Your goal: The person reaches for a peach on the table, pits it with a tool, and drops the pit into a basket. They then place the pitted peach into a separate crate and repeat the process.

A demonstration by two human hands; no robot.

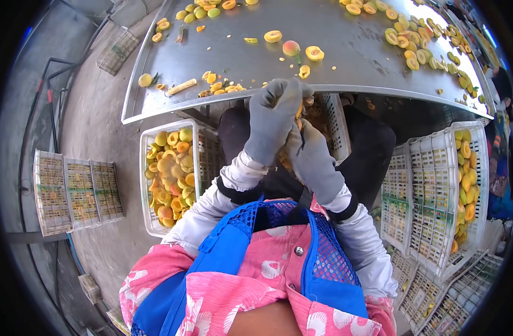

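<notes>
My left hand [276, 117], in a grey glove, is closed with curled fingers just below the table's near edge. My right hand [313, 159], gloved the same way, is closed right beside it, and the two meet. A sliver of orange-yellow fruit [299, 112] shows between them; the gloves hide most of it. What else the right fingers grip is hidden. On the metal table [239, 61] ahead lie a whole peach [291, 48], a peach half [314, 53] and another half [273, 36]. Below my hands, partly covered, stands a white crate [337, 126].
A white crate [196, 162] full of peach halves stands left of my legs. Another filled crate [455, 190] is at the right, above stacked crates [424, 291]. More crates [80, 190] stand far left. Many cut peaches [413, 39] and some scraps [217, 87] lie on the table.
</notes>
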